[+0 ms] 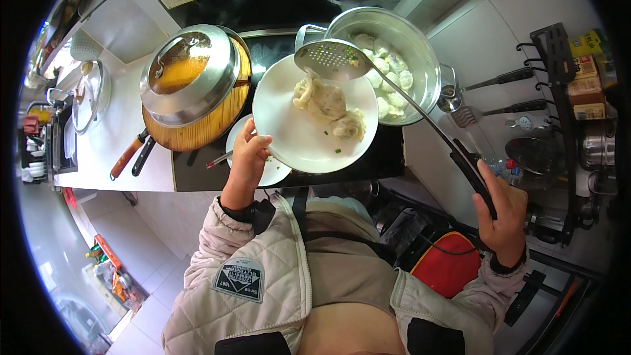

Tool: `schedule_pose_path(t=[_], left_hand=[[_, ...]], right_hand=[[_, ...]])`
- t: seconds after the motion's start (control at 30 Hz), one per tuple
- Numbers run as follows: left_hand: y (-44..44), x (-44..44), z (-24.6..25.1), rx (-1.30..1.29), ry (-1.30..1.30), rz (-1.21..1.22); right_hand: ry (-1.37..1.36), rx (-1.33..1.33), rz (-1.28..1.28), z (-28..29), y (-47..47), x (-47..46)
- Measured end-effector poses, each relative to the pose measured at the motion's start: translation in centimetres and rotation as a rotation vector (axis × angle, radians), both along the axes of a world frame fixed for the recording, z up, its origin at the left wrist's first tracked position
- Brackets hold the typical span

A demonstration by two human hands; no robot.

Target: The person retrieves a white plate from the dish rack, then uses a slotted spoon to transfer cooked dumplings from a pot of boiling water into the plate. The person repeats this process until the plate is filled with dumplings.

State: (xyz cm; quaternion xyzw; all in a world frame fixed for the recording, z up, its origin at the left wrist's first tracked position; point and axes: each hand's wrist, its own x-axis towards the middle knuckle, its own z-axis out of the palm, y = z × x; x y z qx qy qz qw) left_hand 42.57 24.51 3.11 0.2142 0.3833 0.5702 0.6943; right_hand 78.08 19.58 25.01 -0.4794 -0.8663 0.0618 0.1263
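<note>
My left hand (250, 158) grips the left rim of a white plate (291, 145), thumb on top. Several cooked dumplings (328, 103) lie on the plate with bits of green onion. In my right hand (503, 212) is the black handle of a slotted skimmer ladle (333, 59). Its perforated bowl hangs over the plate's far edge, with a few green bits in it. Behind the plate, a steel pot (419, 74) holds several pale dumplings (392, 81) in liquid. A second white plate (268, 172) sits partly hidden under the held one.
A glass-and-steel lid (190, 79) rests on a round wooden board (197, 135) at left, beside dark and brown handles (130, 158). Utensils hang from a wall rack (559, 108) at right. A red bag (446, 264) is below the counter. Steam rises behind the pot.
</note>
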Motion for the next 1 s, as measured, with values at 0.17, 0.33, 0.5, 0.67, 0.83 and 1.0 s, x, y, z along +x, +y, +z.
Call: schedule_pose_path(t=[0.17,0.33,0.5,0.67,0.83,1.0], left_hand=[[0.0,-0.3,-0.3,0.005,0.01,0.031],[0.1,-1.1,-0.7,0.019,0.036,0.044],[-0.6,-2.7,-1.3,0.053,-0.001,0.128],[-1.3,-4.6,-1.6,0.068,0.055,0.191],[-1.6,-5.3,-2.0,0.094,0.052,0.235],[-1.7,-5.4,-2.2,0.069,0.101,0.249]], right_hand=[[0.129,-0.051,-0.202,-0.6,-0.5,1.5],[0.979,-0.498,-0.768,-0.7,0.2,4.6],[0.856,-0.445,-0.786,-1.7,1.7,6.8],[0.187,-0.115,-0.519,-3.8,1.6,6.1],[-0.02,-0.034,-0.257,-4.5,2.4,5.8],[-0.165,-0.054,-0.187,-4.8,2.7,5.6]])
